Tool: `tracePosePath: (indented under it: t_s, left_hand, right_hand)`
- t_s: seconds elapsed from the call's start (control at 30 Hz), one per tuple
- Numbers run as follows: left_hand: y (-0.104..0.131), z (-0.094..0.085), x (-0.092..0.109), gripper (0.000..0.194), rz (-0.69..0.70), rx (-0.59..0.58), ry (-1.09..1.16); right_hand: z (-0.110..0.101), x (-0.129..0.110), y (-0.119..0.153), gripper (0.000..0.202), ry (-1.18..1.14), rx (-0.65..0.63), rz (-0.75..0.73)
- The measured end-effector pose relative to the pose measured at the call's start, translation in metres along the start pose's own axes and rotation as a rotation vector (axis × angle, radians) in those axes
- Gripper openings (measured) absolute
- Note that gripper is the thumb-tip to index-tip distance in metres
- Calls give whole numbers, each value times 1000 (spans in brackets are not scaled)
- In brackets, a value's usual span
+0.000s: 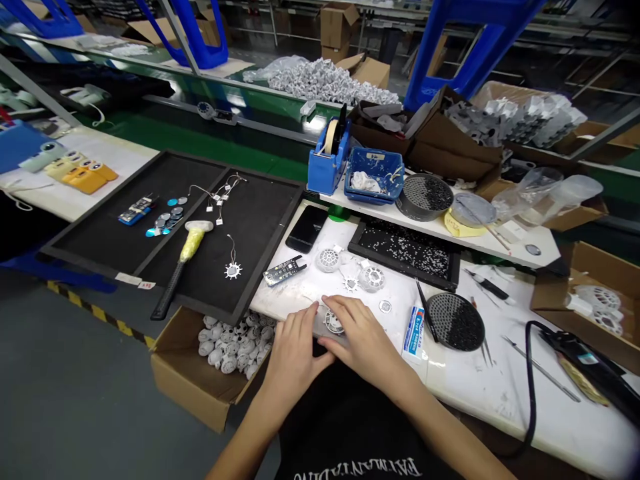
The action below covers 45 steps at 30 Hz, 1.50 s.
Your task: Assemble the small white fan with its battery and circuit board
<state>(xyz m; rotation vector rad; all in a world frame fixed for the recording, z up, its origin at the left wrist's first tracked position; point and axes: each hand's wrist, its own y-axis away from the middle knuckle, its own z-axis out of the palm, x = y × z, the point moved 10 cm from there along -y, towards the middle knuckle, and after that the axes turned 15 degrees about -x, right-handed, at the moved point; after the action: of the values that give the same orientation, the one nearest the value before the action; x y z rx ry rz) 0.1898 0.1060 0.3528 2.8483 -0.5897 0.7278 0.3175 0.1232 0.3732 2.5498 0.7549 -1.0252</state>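
Note:
At the front edge of the white bench, a round white plastic housing with spoke-like slots [333,323] sits between my two hands. My left hand [296,348] has its fingertips closed against the housing's left side. My right hand [361,339] curls over it from the right, thumb at the near edge. Part of the housing is hidden by my fingers. Just beyond lie two similar round housings, one a slotted dome [329,260] and one with an open centre [373,277]. A star-shaped metal piece [351,283] is beside them. A small round disc [385,306] lies to the right.
Left is a black tray [260,220] with a yellow-headed hammer [187,253]. A phone [307,228] and circuit board [285,271] lie nearer. Rightward are tweezers [426,310], a glue box [414,332] and a dish of black bits [455,321]. A carton of white parts [200,387] stands below.

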Motion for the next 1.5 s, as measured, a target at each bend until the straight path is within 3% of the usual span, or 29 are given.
tracePosePath:
  t_s: [0.17, 0.37, 0.47, 0.57, 0.77, 0.97, 1.07, 1.17, 1.23, 1.3, 1.4, 1.5]
  left_hand:
    - [7, -22, -32, 52, -31, 52, -34]
    - [-7, -24, -42, 21, 35, 74, 55]
    - [-6, -23, -43, 20, 62, 91, 123]
    - [0, -27, -48, 21, 64, 140, 198]
    - [7, -38, -60, 21, 22, 213, 314]
    - [4, -46, -62, 21, 28, 185, 384]
    - [-2, -65, -65, 25, 22, 232, 378]
    - [-23, -79, -65, 31, 0, 203, 164]
    - [-43, -77, -64, 40, -2, 99, -11]
    - [-59, -73, -67, 45, 10, 27, -48]
    - [-69, -73, -74, 41, 33, 19, 39]
    - [-60, -75, -78, 40, 50, 47, 108]
  right_hand:
    - [6, 0, 0, 68, 54, -64, -72]
    - [-9, -8, 5, 65, 48, -119, -94]
    - [-12, -31, -3, 57, 9, -48, -116]
    - [1, -47, -18, 52, 25, -6, -140]
    - [32, -36, -38, 34, 105, 8, -88]
    - [31, -27, -38, 21, 81, 59, -49]
    - [25, -26, -36, 21, 16, 98, -41]
    - [22, -26, -34, 22, -47, 125, -39]
    - [20, -27, -34, 21, -81, 140, -40]
    - [20, -27, -34, 18, -111, 152, -43]
    - [18, -26, -34, 14, -157, 177, -47]
    - [13, -24, -35, 11, -213, 211, -45]
